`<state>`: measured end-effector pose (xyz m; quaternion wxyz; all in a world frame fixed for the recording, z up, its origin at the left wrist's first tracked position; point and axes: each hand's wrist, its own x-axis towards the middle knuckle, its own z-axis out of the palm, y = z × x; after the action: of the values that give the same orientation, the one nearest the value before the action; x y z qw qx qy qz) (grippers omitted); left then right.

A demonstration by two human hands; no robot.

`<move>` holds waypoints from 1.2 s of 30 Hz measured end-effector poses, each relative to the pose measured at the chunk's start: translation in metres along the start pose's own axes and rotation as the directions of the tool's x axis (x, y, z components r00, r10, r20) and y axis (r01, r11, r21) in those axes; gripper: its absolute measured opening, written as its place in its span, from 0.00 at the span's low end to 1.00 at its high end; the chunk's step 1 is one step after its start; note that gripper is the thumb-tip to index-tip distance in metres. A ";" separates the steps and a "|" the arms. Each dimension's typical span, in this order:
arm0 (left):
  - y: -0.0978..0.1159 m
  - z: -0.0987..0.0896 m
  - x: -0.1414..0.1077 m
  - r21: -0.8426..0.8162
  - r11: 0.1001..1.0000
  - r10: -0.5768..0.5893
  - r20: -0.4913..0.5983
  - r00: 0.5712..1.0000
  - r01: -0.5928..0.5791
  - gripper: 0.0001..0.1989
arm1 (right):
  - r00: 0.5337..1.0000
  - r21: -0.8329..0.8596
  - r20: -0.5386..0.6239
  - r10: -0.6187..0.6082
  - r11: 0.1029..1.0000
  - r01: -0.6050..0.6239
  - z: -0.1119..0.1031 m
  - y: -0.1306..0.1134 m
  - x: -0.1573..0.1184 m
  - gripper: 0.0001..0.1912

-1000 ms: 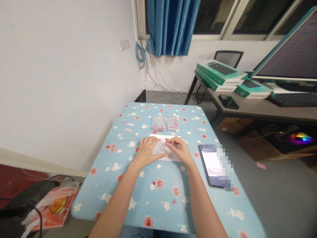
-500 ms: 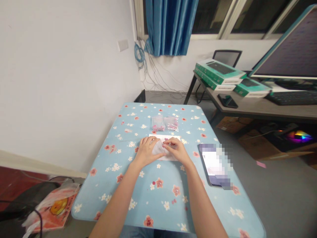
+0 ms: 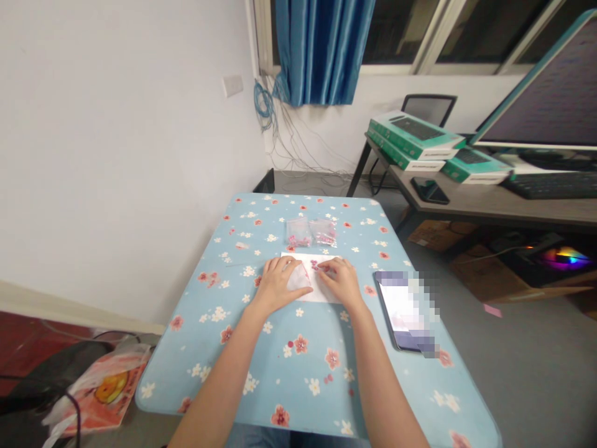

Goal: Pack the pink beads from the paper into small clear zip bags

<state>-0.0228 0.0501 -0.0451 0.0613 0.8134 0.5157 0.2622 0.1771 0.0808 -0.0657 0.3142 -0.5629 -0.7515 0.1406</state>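
Note:
My left hand [image 3: 278, 283] rests on the table with thumb and forefinger curved around a small clear plastic bag [image 3: 296, 277], gripping it flat. A thin pinkish line runs along the bag's right edge. Under the bag lies a white sheet of paper [image 3: 321, 295]. Several small pink beads [image 3: 314, 264] are clustered on the paper, right of the bag. At the beads' right side is my right hand [image 3: 342, 281], its thumb and forefinger drawn together; whatever is between the tips is too small to make out.
Two clear bags with pink beads, a left one [image 3: 298, 233] and a right one [image 3: 324, 232], lie beyond the paper. A phone [image 3: 401, 311] lies at right on the flowered tablecloth [image 3: 261, 386]. A desk [image 3: 485, 202] stands beyond the table's right side.
My right hand has moved slightly right, from the bag's edge to the beads on the paper, uncovering more of them. My left hand stays with the bag.

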 end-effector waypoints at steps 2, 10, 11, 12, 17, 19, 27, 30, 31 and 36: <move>0.001 0.000 0.000 0.006 1.000 -0.003 0.003 1.000 0.003 0.29 | 1.000 -0.047 -0.011 0.011 0.999 -0.012 0.001 -0.001 0.000 0.07; 0.001 -0.001 0.000 0.006 1.000 0.000 0.012 1.000 0.000 0.28 | 1.000 -0.093 -0.023 0.015 0.995 -0.017 0.004 -0.003 0.000 0.07; 0.001 -0.001 0.000 0.008 1.000 0.002 0.010 1.000 -0.002 0.28 | 1.000 -0.095 -0.023 0.019 0.995 -0.022 0.004 -0.003 0.000 0.06; 0.001 -0.001 0.000 0.010 1.000 0.004 0.007 1.000 -0.004 0.28 | 0.999 -0.095 -0.022 0.026 0.995 -0.028 0.004 -0.003 0.000 0.06; 0.001 -0.001 0.000 0.013 1.000 0.005 0.006 1.000 -0.005 0.29 | 0.999 0.036 -0.011 0.035 0.999 -0.034 0.002 -0.005 0.002 0.06; 0.001 -0.001 0.000 0.010 1.000 0.005 0.010 1.000 -0.005 0.28 | 1.000 0.176 0.009 -0.001 0.984 -0.001 0.000 -0.007 0.002 0.06; 0.000 0.001 0.000 0.002 1.000 0.013 0.013 1.000 -0.013 0.28 | 0.994 0.346 0.082 -0.078 0.937 0.045 -0.002 -0.019 0.001 0.07; 0.000 0.001 0.000 0.004 1.000 0.019 0.012 1.000 -0.019 0.29 | 0.991 0.331 0.090 -0.097 0.941 0.062 -0.001 -0.020 0.001 0.07; 0.000 0.001 0.000 0.006 1.000 0.020 0.012 1.000 -0.021 0.29 | 0.991 0.326 0.089 -0.103 0.943 0.068 0.000 -0.020 0.002 0.07; 0.001 0.002 0.000 0.016 1.000 0.023 0.001 1.000 -0.023 0.29 | 0.991 0.301 0.079 -0.110 0.950 0.081 0.003 -0.017 0.002 0.05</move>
<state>-0.0216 0.0498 -0.0462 0.0518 0.8199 0.5083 0.2582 0.1615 0.0778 -0.0575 0.3657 -0.4649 -0.7622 0.2629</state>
